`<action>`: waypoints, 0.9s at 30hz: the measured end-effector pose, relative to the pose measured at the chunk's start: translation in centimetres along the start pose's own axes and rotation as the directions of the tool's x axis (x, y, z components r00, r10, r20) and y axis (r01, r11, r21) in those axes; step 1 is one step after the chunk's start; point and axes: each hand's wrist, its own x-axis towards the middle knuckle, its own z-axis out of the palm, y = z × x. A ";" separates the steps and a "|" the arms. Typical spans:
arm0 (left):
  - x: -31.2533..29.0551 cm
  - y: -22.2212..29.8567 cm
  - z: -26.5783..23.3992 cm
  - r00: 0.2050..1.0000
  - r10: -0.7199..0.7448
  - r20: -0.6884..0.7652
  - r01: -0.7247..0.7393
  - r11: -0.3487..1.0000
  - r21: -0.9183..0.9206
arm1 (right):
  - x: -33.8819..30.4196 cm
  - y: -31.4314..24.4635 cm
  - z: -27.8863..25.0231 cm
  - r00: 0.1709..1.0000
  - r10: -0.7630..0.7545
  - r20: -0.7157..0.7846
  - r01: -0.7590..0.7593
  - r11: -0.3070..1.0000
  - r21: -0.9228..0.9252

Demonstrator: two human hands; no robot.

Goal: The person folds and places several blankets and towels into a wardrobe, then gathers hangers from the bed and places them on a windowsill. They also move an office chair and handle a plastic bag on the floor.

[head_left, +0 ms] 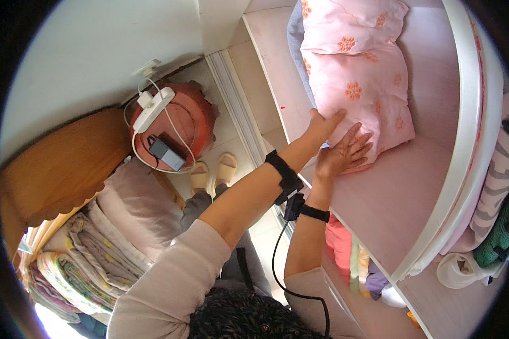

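Right hand [343, 156] splayed on the pillow [356, 70] | left hand [322, 127] at its edge, can't tell its grip | pillow's on the shelf [379, 209] | uneven pushing could bunch it

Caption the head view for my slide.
Left hand and right hand on flowered pink bedding atop a pale shelf.

I am looking down on a pale wall [113, 51] that is filling the upper left, a scalloped wooden headboard [68, 164] standing beside it. Light floor tiles [227, 127] are showing past a reddish round stand [203, 116], and a ribbed pale track [237, 101] is running alongside. Pale pinkish shelves [390, 209] are taking up the right; bright light [48, 323] is glowing lower left.
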 end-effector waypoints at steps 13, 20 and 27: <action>0.9 21.3 -3.5 0.263 0.532 0.805 -0.078 -0.820 0.568 | -1.5 0.0 1.2 1.000 -0.005 0.012 0.006 0.997 -0.076; 5.5 22.2 -3.1 0.542 0.513 0.666 0.248 -0.855 0.456 | -1.5 0.5 1.7 1.000 -0.008 0.019 0.010 0.995 -0.095; 3.6 16.4 -6.3 0.455 0.649 0.609 -0.095 -0.645 0.758 | -1.6 0.5 1.0 0.999 -0.033 0.035 0.038 0.989 -0.146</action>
